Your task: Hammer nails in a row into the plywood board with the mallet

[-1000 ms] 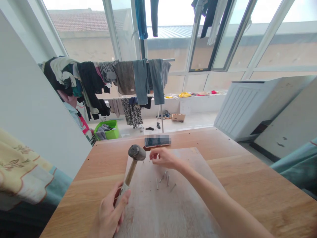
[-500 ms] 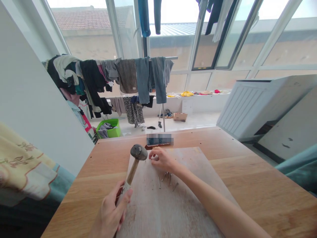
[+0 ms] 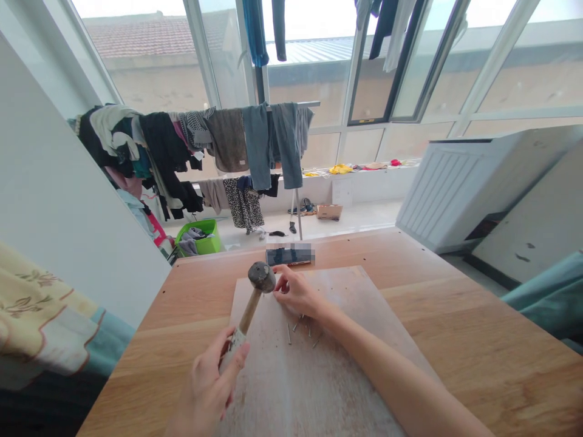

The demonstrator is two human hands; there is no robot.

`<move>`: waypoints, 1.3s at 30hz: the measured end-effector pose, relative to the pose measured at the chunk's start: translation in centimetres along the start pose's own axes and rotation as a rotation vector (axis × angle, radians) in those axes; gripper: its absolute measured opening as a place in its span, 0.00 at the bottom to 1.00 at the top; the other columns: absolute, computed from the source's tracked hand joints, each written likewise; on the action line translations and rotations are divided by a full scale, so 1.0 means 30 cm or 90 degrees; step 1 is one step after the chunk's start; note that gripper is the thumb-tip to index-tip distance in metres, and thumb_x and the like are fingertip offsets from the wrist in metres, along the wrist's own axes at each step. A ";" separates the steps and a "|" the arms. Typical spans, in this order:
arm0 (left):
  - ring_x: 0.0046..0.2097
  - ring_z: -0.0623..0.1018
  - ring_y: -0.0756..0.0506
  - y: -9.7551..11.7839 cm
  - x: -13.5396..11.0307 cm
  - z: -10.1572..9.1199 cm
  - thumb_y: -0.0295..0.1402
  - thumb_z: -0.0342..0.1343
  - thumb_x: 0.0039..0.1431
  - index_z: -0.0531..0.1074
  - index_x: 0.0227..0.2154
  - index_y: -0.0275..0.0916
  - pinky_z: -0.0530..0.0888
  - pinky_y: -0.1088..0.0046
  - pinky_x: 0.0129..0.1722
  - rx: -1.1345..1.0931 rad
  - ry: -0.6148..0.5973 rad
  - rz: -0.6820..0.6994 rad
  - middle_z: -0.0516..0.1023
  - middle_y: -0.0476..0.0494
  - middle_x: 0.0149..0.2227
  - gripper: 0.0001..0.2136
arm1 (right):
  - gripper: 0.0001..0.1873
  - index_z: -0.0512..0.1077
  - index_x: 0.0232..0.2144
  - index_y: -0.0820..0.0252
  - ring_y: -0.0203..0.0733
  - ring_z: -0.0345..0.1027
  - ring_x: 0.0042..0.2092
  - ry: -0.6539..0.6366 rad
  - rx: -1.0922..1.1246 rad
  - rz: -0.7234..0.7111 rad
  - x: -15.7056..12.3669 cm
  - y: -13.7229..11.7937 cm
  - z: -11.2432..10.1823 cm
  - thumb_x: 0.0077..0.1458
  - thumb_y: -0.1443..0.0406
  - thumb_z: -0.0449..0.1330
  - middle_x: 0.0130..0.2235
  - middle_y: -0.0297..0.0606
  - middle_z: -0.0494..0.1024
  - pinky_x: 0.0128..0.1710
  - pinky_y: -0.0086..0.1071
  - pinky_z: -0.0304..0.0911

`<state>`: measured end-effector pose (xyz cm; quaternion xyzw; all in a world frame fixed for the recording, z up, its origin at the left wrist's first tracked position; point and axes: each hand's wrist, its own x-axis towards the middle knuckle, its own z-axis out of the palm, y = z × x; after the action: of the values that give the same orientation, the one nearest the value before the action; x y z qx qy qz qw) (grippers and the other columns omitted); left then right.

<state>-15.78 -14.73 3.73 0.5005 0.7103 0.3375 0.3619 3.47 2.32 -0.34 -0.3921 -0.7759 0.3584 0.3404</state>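
Note:
My left hand (image 3: 209, 382) is wrapped round the wooden handle of a hammer (image 3: 255, 294), whose dark head hovers over the far part of a pale wooden board (image 3: 319, 388). My right hand (image 3: 297, 291) is pinched right beside the hammer head, low on the board; what its fingertips hold is too small to see. Several loose nails (image 3: 300, 328) lie on the board just behind that hand. The board rests on a wooden table (image 3: 455, 328).
A phone (image 3: 289, 255) lies on the table beyond the board. Past the table stand a clothes rack (image 3: 237, 145) hung with garments, a green laundry basket (image 3: 200, 238) and a white unit (image 3: 469, 188) at the right. Patterned cloth (image 3: 40, 315) hangs at the left edge.
The hammer head has swung right and a little down toward my right hand, which has stayed on the board. The nails have not moved.

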 end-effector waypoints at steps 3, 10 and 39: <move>0.14 0.64 0.49 0.011 0.007 0.002 0.60 0.54 0.54 0.72 0.50 0.38 0.61 0.77 0.11 0.037 -0.007 0.006 0.69 0.53 0.19 0.32 | 0.21 0.69 0.55 0.60 0.40 0.75 0.38 -0.008 -0.002 0.009 0.003 0.004 0.004 0.60 0.66 0.66 0.40 0.37 0.80 0.40 0.37 0.72; 0.15 0.68 0.47 -0.001 0.029 0.018 0.55 0.57 0.55 0.76 0.44 0.40 0.64 0.75 0.16 0.070 0.024 0.058 0.68 0.53 0.16 0.24 | 0.18 0.70 0.55 0.60 0.47 0.75 0.48 -0.033 -0.012 0.009 0.002 -0.004 0.004 0.65 0.60 0.61 0.54 0.43 0.76 0.46 0.46 0.74; 0.13 0.62 0.55 -0.088 0.016 -0.005 0.58 0.53 0.59 0.66 0.54 0.40 0.60 0.82 0.08 -0.067 0.045 0.014 0.71 0.53 0.26 0.30 | 0.11 0.79 0.33 0.60 0.38 0.72 0.34 -0.250 -0.180 -0.127 -0.095 -0.140 -0.175 0.46 0.75 0.65 0.32 0.34 0.79 0.34 0.27 0.64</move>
<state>-17.27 -15.02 1.50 0.4767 0.6984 0.3957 0.3584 7.51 -0.42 5.11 -0.2802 -0.9044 0.2798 0.1591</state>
